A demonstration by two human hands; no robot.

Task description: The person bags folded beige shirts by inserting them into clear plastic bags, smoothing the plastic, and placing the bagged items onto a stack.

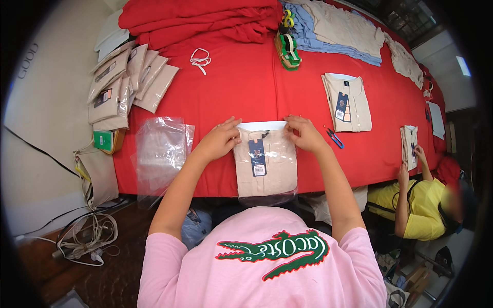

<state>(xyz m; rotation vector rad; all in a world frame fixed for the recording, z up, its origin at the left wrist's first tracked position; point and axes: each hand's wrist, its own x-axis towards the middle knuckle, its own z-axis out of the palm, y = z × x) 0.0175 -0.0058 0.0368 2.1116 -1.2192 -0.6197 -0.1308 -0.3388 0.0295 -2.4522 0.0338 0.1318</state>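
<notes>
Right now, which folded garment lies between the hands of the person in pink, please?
The bagged beige garment at centre; stacked ones lie left, others lie right.

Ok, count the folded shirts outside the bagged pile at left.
3: first shirt between the left hand and right hand; second shirt beside the snips; third shirt with the co-worker at far right. Others may be hidden.

The folded shirt (280, 177) in the grip is plain beige, its tag (257, 146) navy with a white label (259, 169). Beneath the grip, the tablecloth (231, 87) is solid red. Left of it, the packets (134, 70) are beige; right of it, the snips (336, 140) are blue and the second shirt (359, 105) beige. Beyond it, the tape dispenser (292, 65) is green. Below it, the T-shirt (205, 280) is pink with a green, red-edged crocodile (286, 266).
</notes>
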